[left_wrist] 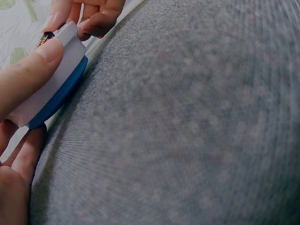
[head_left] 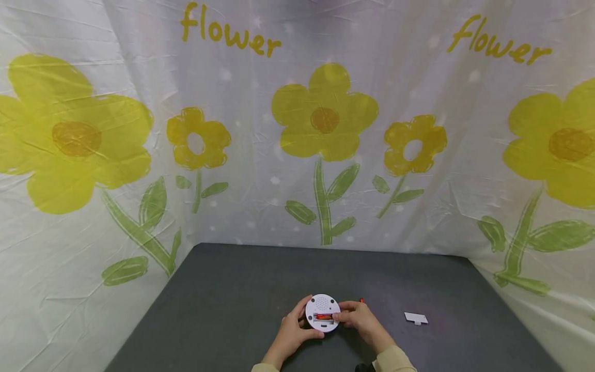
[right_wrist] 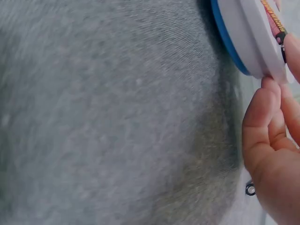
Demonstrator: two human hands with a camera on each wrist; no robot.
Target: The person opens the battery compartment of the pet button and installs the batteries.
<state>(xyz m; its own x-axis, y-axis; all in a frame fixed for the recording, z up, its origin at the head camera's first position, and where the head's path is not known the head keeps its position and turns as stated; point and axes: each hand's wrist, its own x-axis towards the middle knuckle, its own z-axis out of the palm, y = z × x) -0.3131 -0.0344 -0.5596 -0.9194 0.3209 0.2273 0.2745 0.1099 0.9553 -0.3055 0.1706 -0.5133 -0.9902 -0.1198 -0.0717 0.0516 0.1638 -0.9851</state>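
Note:
A round white device (head_left: 321, 326) with a blue base faces up, its speaker holes and battery compartment showing. My left hand (head_left: 293, 329) grips it by the left side, thumb over the near edge and fingers round the far edge. In the compartment lies a red battery (head_left: 323, 316), its end black in the wrist views. My right hand (head_left: 364, 321) holds that battery's right end under the thumb, while the other fingers curl at the device's rim. Just beyond the right knuckles shows a small red thing (head_left: 361, 299), mostly hidden.
On the dark grey table (head_left: 223, 299), to the right of the hands, lies a white battery cover (head_left: 416, 318) with a small tab. A cloth curtain (head_left: 251, 155) printed with yellow flowers closes off the back and both sides.

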